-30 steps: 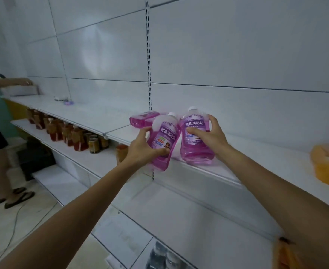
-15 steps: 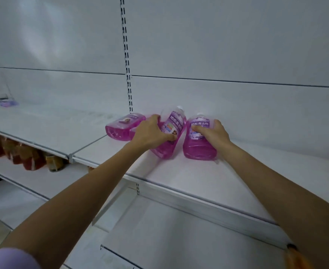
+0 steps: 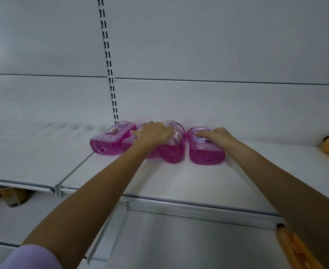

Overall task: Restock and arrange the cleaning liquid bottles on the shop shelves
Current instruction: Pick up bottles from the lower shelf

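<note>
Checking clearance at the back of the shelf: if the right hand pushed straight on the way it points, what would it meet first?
Probably the white back panel. The right hand lies on the rightmost pink bottle, pointing backward; depth is unclear.

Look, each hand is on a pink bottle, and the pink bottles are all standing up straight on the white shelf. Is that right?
Not quite. The head view shows the pink bottles lying on their sides on the white shelf, bottoms facing the camera. The rest holds: the left hand rests on one pink bottle, and the right hand rests on another pink bottle.
</note>
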A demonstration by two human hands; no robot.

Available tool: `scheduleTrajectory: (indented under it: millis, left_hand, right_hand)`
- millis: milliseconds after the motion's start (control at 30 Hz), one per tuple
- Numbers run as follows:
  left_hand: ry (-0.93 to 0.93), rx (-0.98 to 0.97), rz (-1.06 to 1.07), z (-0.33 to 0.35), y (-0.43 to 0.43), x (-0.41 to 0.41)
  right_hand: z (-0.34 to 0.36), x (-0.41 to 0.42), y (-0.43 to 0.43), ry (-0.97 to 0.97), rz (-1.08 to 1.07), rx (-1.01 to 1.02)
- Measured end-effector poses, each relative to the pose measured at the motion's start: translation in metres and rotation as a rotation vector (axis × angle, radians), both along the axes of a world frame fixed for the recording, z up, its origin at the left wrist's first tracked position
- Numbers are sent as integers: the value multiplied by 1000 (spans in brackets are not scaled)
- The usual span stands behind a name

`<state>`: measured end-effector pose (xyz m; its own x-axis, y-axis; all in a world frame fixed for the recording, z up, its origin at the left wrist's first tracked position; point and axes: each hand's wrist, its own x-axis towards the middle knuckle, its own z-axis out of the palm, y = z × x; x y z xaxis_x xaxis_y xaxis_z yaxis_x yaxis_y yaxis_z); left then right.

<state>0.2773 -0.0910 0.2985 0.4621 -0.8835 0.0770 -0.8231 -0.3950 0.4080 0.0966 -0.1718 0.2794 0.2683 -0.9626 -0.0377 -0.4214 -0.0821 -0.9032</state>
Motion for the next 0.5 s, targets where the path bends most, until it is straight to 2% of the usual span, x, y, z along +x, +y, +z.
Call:
scheduleTrajectory:
  millis: [100,200,367,433,500]
  left_hand:
    - [-88,15,-11,-4,3,-3]
    - [-190,-58,-45,-8,11,-9]
    - [-114,42,-310,4,31,12]
    - [-284,77,-415,0,42,27]
    - [-452,29,-432,-11,48,37]
  right_hand:
    - [-4,-2,5,-65,-72,27]
    - [-5,-4,10,-154,-105,32]
    - [-2,-4,12,-20,-67,-12]
    - [2,-3,13,16,-53,-14]
    - [4,-1,13,42,-54,-17]
